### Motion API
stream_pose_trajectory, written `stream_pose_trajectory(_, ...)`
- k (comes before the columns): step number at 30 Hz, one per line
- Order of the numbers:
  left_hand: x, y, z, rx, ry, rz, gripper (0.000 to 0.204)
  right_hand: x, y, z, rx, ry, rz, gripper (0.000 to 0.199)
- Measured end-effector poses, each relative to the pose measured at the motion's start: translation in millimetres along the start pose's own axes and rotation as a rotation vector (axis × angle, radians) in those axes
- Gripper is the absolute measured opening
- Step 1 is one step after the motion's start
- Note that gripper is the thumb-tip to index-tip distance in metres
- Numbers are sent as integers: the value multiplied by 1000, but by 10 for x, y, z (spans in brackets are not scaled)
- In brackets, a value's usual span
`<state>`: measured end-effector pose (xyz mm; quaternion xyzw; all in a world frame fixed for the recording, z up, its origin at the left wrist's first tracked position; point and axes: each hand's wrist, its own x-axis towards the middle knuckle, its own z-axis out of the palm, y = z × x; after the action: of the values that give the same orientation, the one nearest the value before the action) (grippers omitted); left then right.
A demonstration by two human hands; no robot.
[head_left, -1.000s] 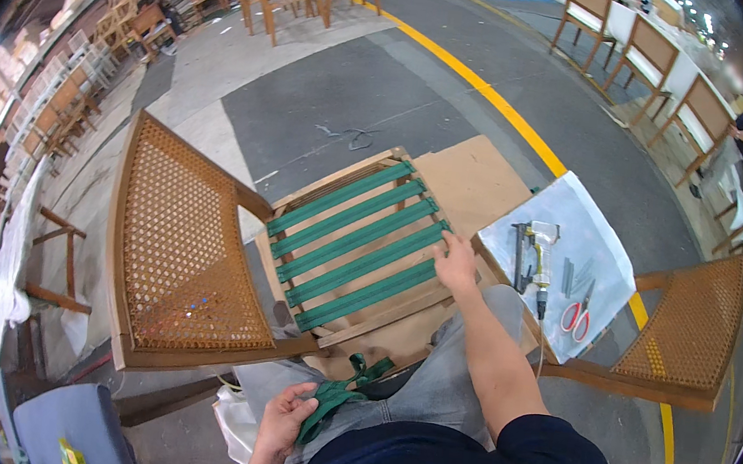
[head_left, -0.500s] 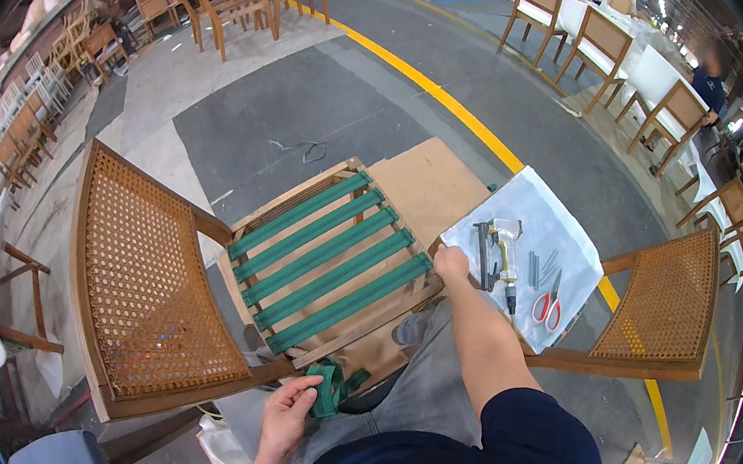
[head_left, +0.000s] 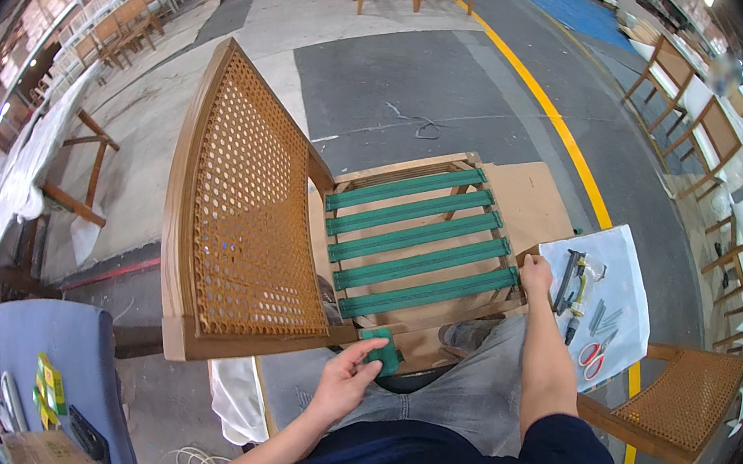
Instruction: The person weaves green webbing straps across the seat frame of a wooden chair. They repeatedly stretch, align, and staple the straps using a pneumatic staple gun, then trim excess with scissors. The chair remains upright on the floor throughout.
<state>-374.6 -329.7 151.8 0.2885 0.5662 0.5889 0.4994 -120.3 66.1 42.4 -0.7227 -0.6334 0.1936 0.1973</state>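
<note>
My left hand (head_left: 344,377) is closed in a grip on a roll of green strap (head_left: 383,352), holding it just below the near edge of the seat frame (head_left: 421,238), close above my lap. My right hand (head_left: 535,274) rests on the frame's right near corner, fingers curled over the wood there; that grip holds the frame itself.

The frame lies flat in front of me on a sheet of cardboard (head_left: 526,204), with five green straps (head_left: 417,236) stretched across it from left to right, side by side with gaps between. Against the frame's left side leans a chair back (head_left: 249,218) of woven cane in a wooden border, standing tilted.

Just right of my right hand, a white sheet (head_left: 628,270) carries tools: a dark tool (head_left: 565,280) and red-handled scissors (head_left: 594,355). That sheet lies partly on a cane chair seat (head_left: 687,401) at my right.
</note>
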Motion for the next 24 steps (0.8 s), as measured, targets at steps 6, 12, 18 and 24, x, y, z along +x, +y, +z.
stream_pose_trajectory(6,70,-351,106,196,-37,-104,42,-1866,-677,-53,479,-962,-169,49)
stream_pose_trajectory(12,226,-359,373,315,-243,-181,36,-2391,-881,-35,1107,-1077,219,26)
stream_pose_trajectory(18,-353,-430,-212,239,-104,-179,37,-2468,-724,305,1047,-1141,356,17)
stream_pose_trajectory(24,-290,-182,-1036,-361,370,-304,39,-2366,-699,638,891,-1105,427,21)
